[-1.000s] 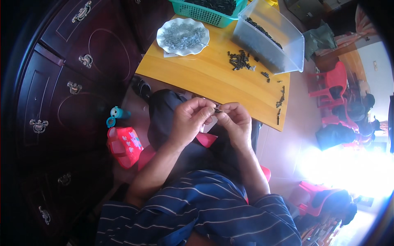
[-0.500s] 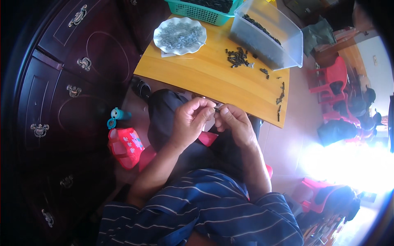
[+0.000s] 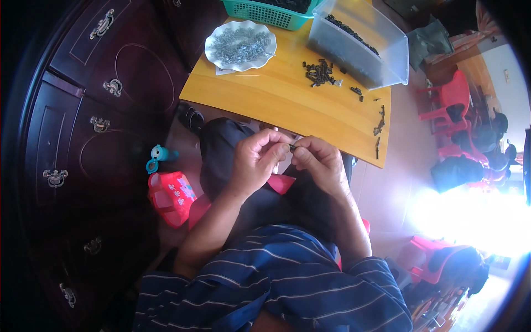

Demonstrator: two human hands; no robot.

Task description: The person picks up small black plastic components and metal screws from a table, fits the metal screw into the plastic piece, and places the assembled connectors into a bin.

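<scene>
Above my lap, just short of the table's front edge, my left hand (image 3: 260,156) and my right hand (image 3: 321,160) meet fingertip to fingertip. Between them they pinch a small black part (image 3: 292,148); most of it is hidden by the fingers, so its exact kind does not show. On the wooden table (image 3: 265,97) lies a small pile of similar black pieces (image 3: 319,73). A white scalloped plate (image 3: 209,45) holds many thin, shiny metal pieces (image 3: 240,45), too small to name.
A clear plastic bin (image 3: 395,55) with black pieces stands at the table's right, beside a green basket (image 3: 265,15). A row of black bits (image 3: 380,124) lines the right edge. Dark drawers (image 3: 127,72), a red bag (image 3: 171,196) and a teal bottle (image 3: 160,155) are at left.
Both hands stay together at nearly the same spot. The fingers have shifted slightly around the black part, and the whole view has tilted a little.
</scene>
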